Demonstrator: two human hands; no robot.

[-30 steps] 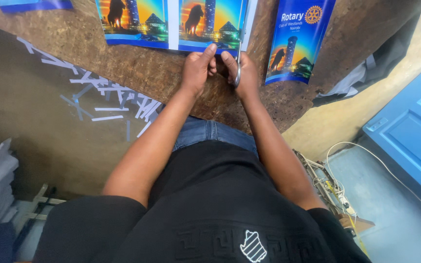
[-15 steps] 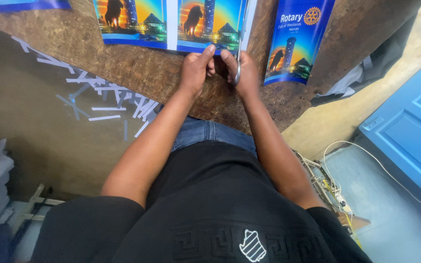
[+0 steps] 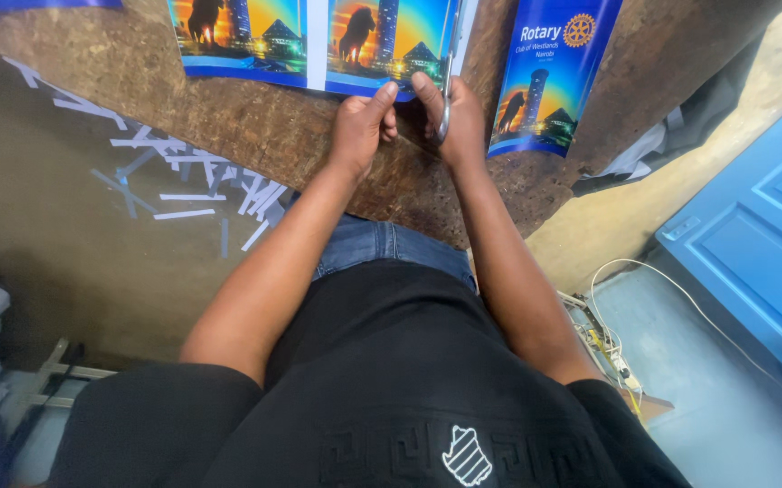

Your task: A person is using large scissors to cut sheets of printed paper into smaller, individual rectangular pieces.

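Both hands sit slightly higher against the printed sheet than a second ago, the scissors now running further up its right margin. At the twelve o'clock side of the brown chipboard worktop (image 3: 255,136), the person's left hand (image 3: 362,122) pinches the lower edge of the colourful printed sheet (image 3: 382,41), thumb and fingers pressed together on the paper. Just beside it, toward one o'clock, the right hand (image 3: 454,117) is closed around the handles of a pair of scissors (image 3: 448,72), whose metal blades point up to twelve o'clock along the sheet's white right edge; whether the blades are parted cannot be told. The sheet shows a lion silhouette and a tower against an orange and green sky, and a twin print (image 3: 242,36) lies touching it at eleven o'clock. A separate narrow blue banner print (image 3: 549,77) rests near the right hand at two o'clock, its lower end hanging over the worktop's edge. Thin white and blue paper offcuts (image 3: 183,181) lie scattered on the floor at nine o'clock. A blue panelled door or cabinet (image 3: 753,244) stands at three o'clock, with a white cable (image 3: 680,289) trailing on the floor in front of it.
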